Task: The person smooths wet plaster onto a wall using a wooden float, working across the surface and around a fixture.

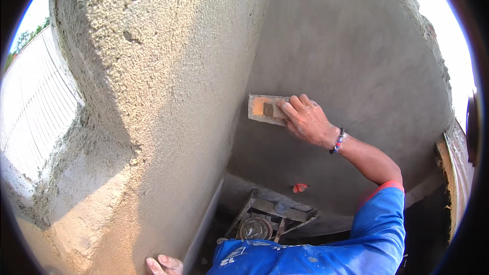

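Observation:
My right hand is closed round the handle of a plastering float, whose flat rectangular plate lies against the smooth grey plastered wall, close to the inside corner. The float's back is smeared with mortar, with an orange patch beside the handle. A beaded bracelet circles my right wrist. Low at the bottom edge, my left hand shows only its fingertips, held apart and resting on the adjoining rough plastered wall. The rest of that hand is cut off by the frame.
Below the float, a red crumpled piece sticks out of the wall. A metal frame with a round mortar-stained object stands lower down. White corrugated sheeting lies beyond the left wall, and a wooden board edge stands at right.

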Available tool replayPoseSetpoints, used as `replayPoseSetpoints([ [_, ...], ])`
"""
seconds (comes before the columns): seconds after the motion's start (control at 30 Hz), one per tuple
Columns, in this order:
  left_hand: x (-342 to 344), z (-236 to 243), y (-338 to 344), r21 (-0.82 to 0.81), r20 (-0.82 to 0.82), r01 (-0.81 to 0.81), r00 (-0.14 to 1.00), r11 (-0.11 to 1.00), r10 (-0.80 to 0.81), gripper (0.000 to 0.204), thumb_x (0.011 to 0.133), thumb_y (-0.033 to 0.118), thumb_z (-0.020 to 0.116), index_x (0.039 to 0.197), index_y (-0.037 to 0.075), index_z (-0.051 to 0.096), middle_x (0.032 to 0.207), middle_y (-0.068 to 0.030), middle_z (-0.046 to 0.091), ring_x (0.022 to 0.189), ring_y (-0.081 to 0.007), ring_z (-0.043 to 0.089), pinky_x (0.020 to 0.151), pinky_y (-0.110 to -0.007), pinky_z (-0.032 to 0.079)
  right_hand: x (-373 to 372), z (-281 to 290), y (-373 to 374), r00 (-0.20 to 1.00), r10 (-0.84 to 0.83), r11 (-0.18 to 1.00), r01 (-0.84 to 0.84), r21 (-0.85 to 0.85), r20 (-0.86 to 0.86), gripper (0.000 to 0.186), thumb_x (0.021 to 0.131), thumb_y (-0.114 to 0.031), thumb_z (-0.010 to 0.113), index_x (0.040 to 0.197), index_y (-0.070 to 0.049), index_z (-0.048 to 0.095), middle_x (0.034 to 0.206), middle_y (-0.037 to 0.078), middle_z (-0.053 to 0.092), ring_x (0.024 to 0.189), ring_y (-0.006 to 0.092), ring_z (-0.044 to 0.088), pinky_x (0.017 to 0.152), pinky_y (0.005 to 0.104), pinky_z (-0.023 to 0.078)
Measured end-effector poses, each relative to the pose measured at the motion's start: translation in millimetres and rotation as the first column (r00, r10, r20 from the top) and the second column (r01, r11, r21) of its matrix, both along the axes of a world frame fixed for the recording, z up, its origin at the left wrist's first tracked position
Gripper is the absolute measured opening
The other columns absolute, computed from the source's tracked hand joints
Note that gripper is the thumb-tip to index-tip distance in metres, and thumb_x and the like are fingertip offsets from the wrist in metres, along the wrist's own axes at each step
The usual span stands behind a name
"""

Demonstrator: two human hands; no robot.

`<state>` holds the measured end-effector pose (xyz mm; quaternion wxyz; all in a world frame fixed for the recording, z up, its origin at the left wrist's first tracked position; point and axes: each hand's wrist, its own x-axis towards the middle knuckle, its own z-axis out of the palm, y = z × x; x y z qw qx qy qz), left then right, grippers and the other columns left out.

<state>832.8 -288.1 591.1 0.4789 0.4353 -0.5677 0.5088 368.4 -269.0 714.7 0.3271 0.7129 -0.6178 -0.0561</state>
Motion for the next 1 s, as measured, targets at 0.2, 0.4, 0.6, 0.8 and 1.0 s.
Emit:
replayPoseSetpoints([
  [0.2, 9, -17, -29, -0.012, -0.01, 0.02, 1.0, 1.0, -0.02, 0.029, 0.103, 0.029, 0.053, 0.12, 0.009, 0.064, 0.147, -0.0293, 0.042, 0.147, -0.0489, 0.024, 0.115, -0.065, 0.024, 53, 114, -27, 0.982, -0.075, 0.766, 0.168, -0.62, 0.174, 0.061, 0.084, -0.012, 0.061, 0.142, -0.005, 0.045, 0.096, 0.019, 0.058, 0.071, 0.0348, 0.064, 0.064, 0.0449, 0.055],
  [0.4, -9, 1, -5, -0.022, 0.019, 0.018, 1.0, 1.0, -0.018, 0.029, 0.103, 0.029, 0.053, 0.121, 0.009, 0.064, 0.148, -0.0289, 0.042, 0.147, -0.0488, 0.024, 0.115, -0.065, 0.024, 43, 226, -59, 0.947, -0.183, 0.611, 0.319, -0.725, 0.263, 0.051, 0.083, -0.016, 0.064, 0.131, -0.002, 0.056, 0.107, 0.024, 0.067, 0.097, 0.044, 0.065, 0.088, 0.0505, 0.052],
  [0.6, -7, 3, -10, -0.033, 0.009, 0.025, 1.0, 0.999, -0.024, 0.029, 0.103, 0.029, 0.053, 0.122, 0.01, 0.063, 0.148, -0.0285, 0.042, 0.147, -0.0487, 0.023, 0.115, -0.065, 0.024, 41, 117, -108, 0.924, -0.348, 0.741, 0.375, -0.557, 0.159, 0.068, 0.078, -0.019, 0.069, 0.139, 0.006, 0.051, 0.067, 0.014, 0.065, 0.061, 0.0257, 0.068, 0.049, 0.0372, 0.057],
  [0.8, -4, -7, -12, -0.019, 0.0, 0.055, 0.998, 0.998, -0.055, 0.029, 0.103, 0.029, 0.053, 0.123, 0.01, 0.063, 0.148, -0.0281, 0.043, 0.147, -0.0486, 0.023, 0.115, -0.065, 0.024, 39, -20, -77, 0.882, -0.393, 0.843, 0.458, -0.281, 0.26, 0.076, 0.077, -0.016, 0.067, 0.149, -0.012, 0.043, 0.083, 0.023, 0.062, 0.059, 0.0353, 0.067, 0.052, 0.0443, 0.056],
  [1.0, -5, -3, -13, -0.054, 0.002, 0.055, 0.998, 0.997, -0.055, 0.029, 0.103, 0.029, 0.053, 0.124, 0.011, 0.062, 0.148, -0.0277, 0.043, 0.147, -0.0485, 0.023, 0.115, -0.065, 0.023, 48, 107, -39, 0.963, -0.181, 0.815, 0.26, -0.518, 0.199, 0.065, 0.08, -0.019, 0.066, 0.143, -0.016, 0.048, 0.089, 0.021, 0.065, 0.069, 0.0369, 0.069, 0.062, 0.0463, 0.058],
])
